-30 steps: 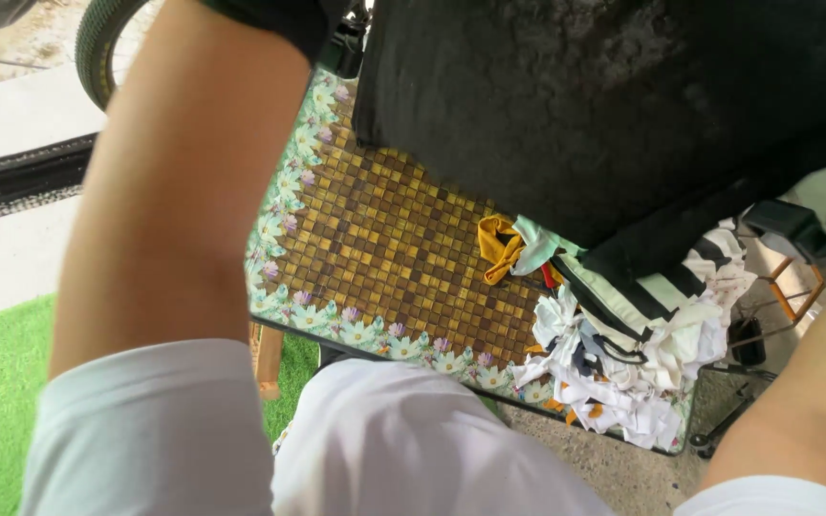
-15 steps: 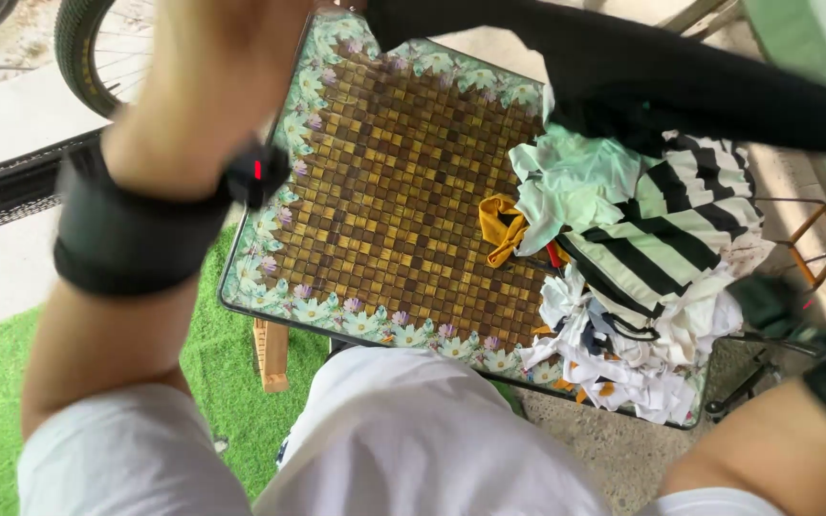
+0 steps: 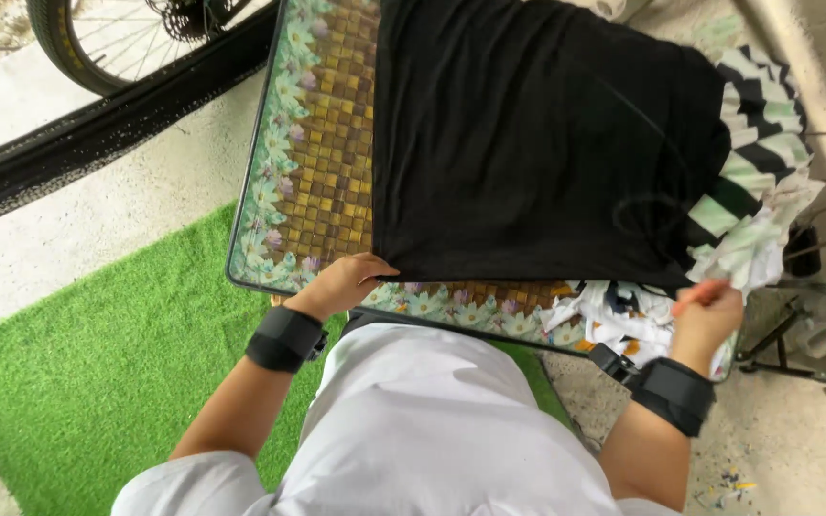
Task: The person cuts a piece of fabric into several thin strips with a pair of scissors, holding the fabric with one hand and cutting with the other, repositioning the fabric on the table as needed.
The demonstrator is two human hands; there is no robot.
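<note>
A black garment (image 3: 537, 143) lies spread flat over a table (image 3: 313, 162) with a brown woven top and a flowered border. My left hand (image 3: 341, 285) pinches the garment's near left corner at the table's front edge. My right hand (image 3: 709, 313) grips the near right corner, over a heap of other clothes. Both wrists wear black bands. A green-and-black striped cloth (image 3: 752, 143) and white printed pieces (image 3: 614, 320) stick out from under the black garment on the right.
Green artificial turf (image 3: 97, 373) covers the ground at the lower left. A bicycle wheel (image 3: 97, 43) and a black strip stand at the far left. A metal rack (image 3: 815, 306) sits to the right of the table. My white clothing fills the bottom.
The black garment was held up in the air before; now it has been lowered and laid flat on the table, covering most of the clothes heap. Both hands came down to the near edge.
</note>
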